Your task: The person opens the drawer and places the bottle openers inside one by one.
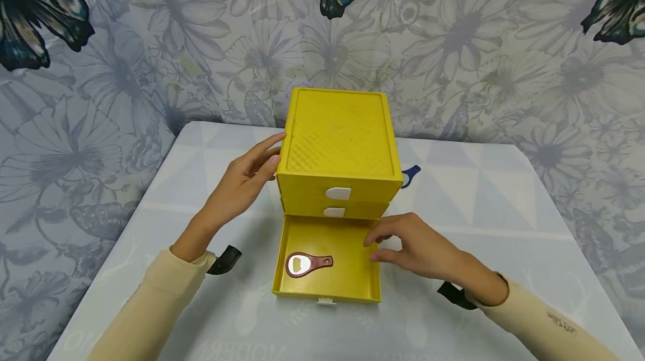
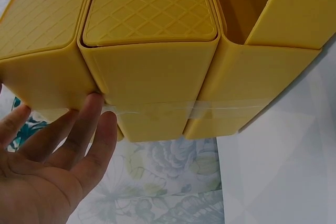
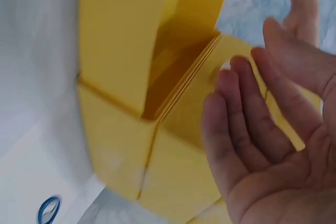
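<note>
A yellow drawer unit (image 1: 339, 137) with white handles stands on the table, its bottom drawer (image 1: 347, 288) pulled out towards me. Inside that drawer lies a dark red bottle opener (image 1: 322, 262) with a metal middle. My left hand (image 1: 242, 184) rests its fingertips against the unit's left side; in the left wrist view its fingers (image 2: 86, 124) are spread along the yellow wall. Over the drawer's right edge hovers my right hand (image 1: 410, 243), its fingers loosely bent and holding nothing. The palm faces the unit in the right wrist view.
A blue bottle opener (image 1: 411, 175) lies on the table to the right of the unit, partly hidden behind it. The white patterned table (image 1: 484, 198) reaches back to a flowered wall covering (image 1: 453, 70) with butterfly shapes. Clear tape (image 2: 157, 108) runs across the unit's side.
</note>
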A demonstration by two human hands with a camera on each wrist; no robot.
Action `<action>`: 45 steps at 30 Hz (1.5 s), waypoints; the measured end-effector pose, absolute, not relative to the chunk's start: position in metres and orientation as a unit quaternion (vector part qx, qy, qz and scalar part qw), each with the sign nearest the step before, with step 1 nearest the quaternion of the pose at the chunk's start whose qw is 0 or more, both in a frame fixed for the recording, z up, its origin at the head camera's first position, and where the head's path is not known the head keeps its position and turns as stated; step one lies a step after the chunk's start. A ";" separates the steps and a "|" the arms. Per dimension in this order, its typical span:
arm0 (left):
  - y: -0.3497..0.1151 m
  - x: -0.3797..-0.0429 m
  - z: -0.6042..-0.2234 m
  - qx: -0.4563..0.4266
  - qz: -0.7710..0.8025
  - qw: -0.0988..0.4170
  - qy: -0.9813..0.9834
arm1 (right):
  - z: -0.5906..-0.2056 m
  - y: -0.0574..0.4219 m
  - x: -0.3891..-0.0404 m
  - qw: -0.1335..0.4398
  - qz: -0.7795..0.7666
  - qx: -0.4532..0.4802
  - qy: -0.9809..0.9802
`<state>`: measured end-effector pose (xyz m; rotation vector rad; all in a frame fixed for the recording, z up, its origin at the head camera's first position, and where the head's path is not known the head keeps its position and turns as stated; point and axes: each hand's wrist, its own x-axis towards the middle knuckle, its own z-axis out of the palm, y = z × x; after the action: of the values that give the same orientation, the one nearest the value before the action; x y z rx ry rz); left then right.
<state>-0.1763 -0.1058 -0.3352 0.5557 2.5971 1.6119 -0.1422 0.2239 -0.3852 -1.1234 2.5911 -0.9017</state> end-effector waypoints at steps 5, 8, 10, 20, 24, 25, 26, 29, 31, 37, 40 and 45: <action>-0.107 -0.177 -0.336 0.177 0.522 0.020 0.834 | -0.387 0.241 -0.152 0.108 -0.310 -0.380 0.865; -0.107 -0.177 -0.337 0.177 0.524 0.023 0.833 | -0.391 0.251 -0.158 0.112 -0.315 -0.384 0.861; -0.107 -0.177 -0.336 0.177 0.525 0.024 0.832 | -0.395 0.259 -0.164 0.112 -0.314 -0.384 0.861; -0.107 -0.176 -0.336 0.173 0.522 0.021 0.835 | -0.415 0.302 -0.207 0.100 -0.318 -0.327 0.884; -0.107 -0.176 -0.336 0.177 0.521 0.020 0.835 | -0.422 0.316 -0.223 0.106 -0.327 -0.301 0.889; -0.107 -0.176 -0.336 0.177 0.521 0.019 0.835 | -0.423 0.319 -0.227 0.105 -0.326 -0.296 0.892; -0.107 -0.175 -0.336 0.178 0.521 0.019 0.835 | -0.425 0.322 -0.230 0.104 -0.322 -0.293 0.894; -0.107 -0.175 -0.336 0.176 0.520 0.018 0.836 | -0.428 0.329 -0.242 0.106 -0.318 -0.283 0.899; -0.107 -0.175 -0.336 0.175 0.521 0.018 0.835 | -0.431 0.334 -0.251 0.108 -0.315 -0.281 0.900; -0.108 -0.177 -0.336 0.180 0.528 0.017 0.830 | -0.441 0.346 -0.280 0.122 -0.317 -0.280 0.898; -0.108 -0.177 -0.337 0.181 0.527 0.015 0.830 | -0.446 0.351 -0.292 0.125 -0.316 -0.270 0.901; -0.108 -0.176 -0.337 0.179 0.526 0.017 0.832 | -0.456 0.358 -0.308 0.124 -0.317 -0.245 0.908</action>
<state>-0.1760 -0.1079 -0.3368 0.5552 2.5844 1.6334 -0.3082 0.3583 -0.4557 -0.7131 2.6478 -0.9235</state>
